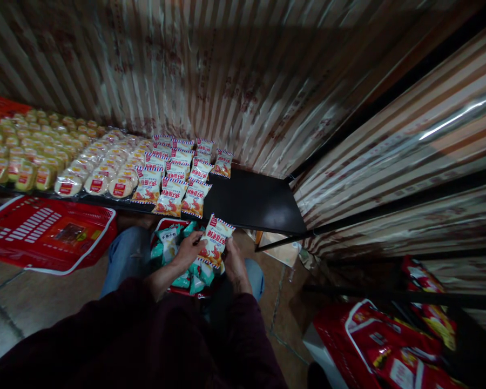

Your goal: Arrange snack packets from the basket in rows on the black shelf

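Both hands hold one white and orange snack packet (pixel 216 241) with red lettering, above a red basket (pixel 164 222) of teal and white packets (pixel 170 243). My left hand (pixel 189 249) grips its left edge with fingers closed. On the packet's right edge is my right hand (pixel 235 261), its fingers partly hidden. Beyond the hands, matching packets (pixel 170 195) stand in rows on a black shelf (pixel 255 200). One of them (pixel 222 163) sits at the back right of these rows.
Round wrapped cakes (pixel 98 182) and yellow packaged items (pixel 25 175) cover the shelf's left part. A red bag (pixel 48 232) lies at left. Red packages (pixel 397 346) are at lower right, near a black metal frame (pixel 372 213). Striped sheeting (pixel 227 81) hangs behind.
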Demonstrator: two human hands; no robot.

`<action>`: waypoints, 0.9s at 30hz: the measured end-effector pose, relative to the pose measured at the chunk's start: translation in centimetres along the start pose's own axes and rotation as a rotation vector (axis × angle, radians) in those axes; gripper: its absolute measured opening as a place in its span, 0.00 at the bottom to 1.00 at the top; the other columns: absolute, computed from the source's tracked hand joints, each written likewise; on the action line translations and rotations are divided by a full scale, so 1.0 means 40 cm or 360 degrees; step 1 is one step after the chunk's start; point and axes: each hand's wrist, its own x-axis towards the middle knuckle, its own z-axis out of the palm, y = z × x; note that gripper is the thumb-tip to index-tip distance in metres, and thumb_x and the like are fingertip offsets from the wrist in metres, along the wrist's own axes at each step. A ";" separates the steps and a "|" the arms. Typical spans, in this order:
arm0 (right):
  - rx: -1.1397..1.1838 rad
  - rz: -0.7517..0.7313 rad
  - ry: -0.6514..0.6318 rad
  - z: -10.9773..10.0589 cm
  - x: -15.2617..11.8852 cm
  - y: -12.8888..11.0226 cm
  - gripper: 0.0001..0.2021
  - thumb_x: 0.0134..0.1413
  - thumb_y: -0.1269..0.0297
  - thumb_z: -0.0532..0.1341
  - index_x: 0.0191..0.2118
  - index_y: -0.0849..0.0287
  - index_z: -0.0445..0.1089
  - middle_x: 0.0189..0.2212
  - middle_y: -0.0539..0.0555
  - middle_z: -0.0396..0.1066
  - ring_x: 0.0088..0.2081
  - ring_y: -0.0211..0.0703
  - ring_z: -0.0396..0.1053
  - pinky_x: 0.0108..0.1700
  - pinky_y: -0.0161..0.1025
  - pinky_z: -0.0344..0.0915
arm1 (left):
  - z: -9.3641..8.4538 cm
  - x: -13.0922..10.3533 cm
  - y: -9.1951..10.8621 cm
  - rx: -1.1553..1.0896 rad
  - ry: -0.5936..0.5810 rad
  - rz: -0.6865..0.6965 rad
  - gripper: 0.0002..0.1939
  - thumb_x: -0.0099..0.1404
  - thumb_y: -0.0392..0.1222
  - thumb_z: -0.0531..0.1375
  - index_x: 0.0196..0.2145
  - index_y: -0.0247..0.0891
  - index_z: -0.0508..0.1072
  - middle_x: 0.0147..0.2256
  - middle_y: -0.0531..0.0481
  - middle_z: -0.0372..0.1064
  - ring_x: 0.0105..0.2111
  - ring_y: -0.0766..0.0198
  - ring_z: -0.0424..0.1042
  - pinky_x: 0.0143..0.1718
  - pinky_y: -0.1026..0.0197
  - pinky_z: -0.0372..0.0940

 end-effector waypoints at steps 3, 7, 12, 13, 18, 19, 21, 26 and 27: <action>0.0087 0.0037 0.0082 0.007 0.015 -0.006 0.14 0.40 0.57 0.69 0.35 0.56 0.71 0.31 0.49 0.77 0.37 0.43 0.75 0.38 0.37 0.71 | -0.004 0.000 0.002 0.0025 0.0004 0.0005 0.19 0.50 0.46 0.66 0.39 0.36 0.73 0.39 0.44 0.75 0.43 0.54 0.72 0.46 0.53 0.66; 0.0161 0.0063 0.0233 0.016 0.020 -0.003 0.14 0.37 0.61 0.70 0.33 0.55 0.70 0.27 0.46 0.77 0.33 0.43 0.75 0.36 0.37 0.71 | -0.006 0.003 0.009 0.0059 -0.0008 0.0002 0.17 0.51 0.45 0.65 0.39 0.36 0.74 0.40 0.45 0.74 0.42 0.56 0.72 0.46 0.55 0.66; 0.0148 0.0082 0.0227 0.027 0.013 -0.008 0.12 0.39 0.60 0.68 0.33 0.53 0.69 0.27 0.46 0.77 0.33 0.45 0.75 0.34 0.39 0.71 | -0.007 -0.020 0.041 0.0563 0.0107 0.0226 0.17 0.55 0.40 0.60 0.45 0.38 0.72 0.41 0.44 0.73 0.44 0.55 0.70 0.51 0.52 0.62; 0.0133 0.0082 0.0237 0.029 0.011 -0.011 0.12 0.39 0.59 0.68 0.33 0.52 0.69 0.27 0.46 0.77 0.33 0.45 0.75 0.34 0.40 0.71 | -0.006 -0.029 0.050 0.0686 0.0116 0.0353 0.19 0.56 0.39 0.59 0.47 0.39 0.71 0.43 0.44 0.71 0.46 0.55 0.69 0.53 0.51 0.61; 0.0029 -0.0008 0.0348 0.040 0.002 -0.028 0.11 0.41 0.56 0.67 0.33 0.52 0.69 0.27 0.47 0.77 0.31 0.45 0.74 0.33 0.40 0.70 | 0.011 -0.075 0.089 0.1037 -0.0022 0.0876 0.20 0.61 0.35 0.53 0.50 0.45 0.71 0.52 0.47 0.64 0.54 0.56 0.61 0.58 0.52 0.55; 0.0012 -0.0043 0.0363 0.042 -0.001 -0.032 0.12 0.41 0.56 0.67 0.33 0.53 0.69 0.27 0.47 0.77 0.30 0.44 0.74 0.33 0.40 0.69 | 0.015 -0.080 0.092 0.1053 -0.0052 0.0893 0.20 0.61 0.35 0.52 0.49 0.45 0.72 0.52 0.46 0.64 0.54 0.56 0.61 0.58 0.52 0.55; -0.0019 -0.0089 0.0366 0.047 -0.009 -0.038 0.13 0.42 0.55 0.66 0.33 0.54 0.69 0.27 0.47 0.76 0.30 0.44 0.73 0.33 0.39 0.69 | 0.021 -0.085 0.096 0.0991 -0.0079 0.0849 0.18 0.62 0.36 0.52 0.47 0.43 0.73 0.52 0.45 0.64 0.53 0.56 0.62 0.58 0.53 0.56; -0.0135 -0.0192 0.0290 0.056 -0.036 -0.045 0.13 0.48 0.51 0.62 0.36 0.54 0.71 0.31 0.49 0.76 0.32 0.42 0.72 0.35 0.37 0.67 | 0.030 -0.086 0.102 0.0591 -0.0045 0.0524 0.14 0.61 0.43 0.54 0.45 0.42 0.72 0.49 0.47 0.68 0.51 0.58 0.66 0.57 0.57 0.57; -0.0174 -0.0237 0.0270 0.058 -0.040 -0.046 0.14 0.50 0.51 0.61 0.38 0.54 0.72 0.33 0.50 0.76 0.34 0.42 0.72 0.36 0.37 0.67 | 0.032 -0.086 0.104 0.0490 -0.0047 0.0420 0.15 0.61 0.44 0.54 0.44 0.41 0.72 0.47 0.47 0.69 0.50 0.58 0.67 0.55 0.57 0.58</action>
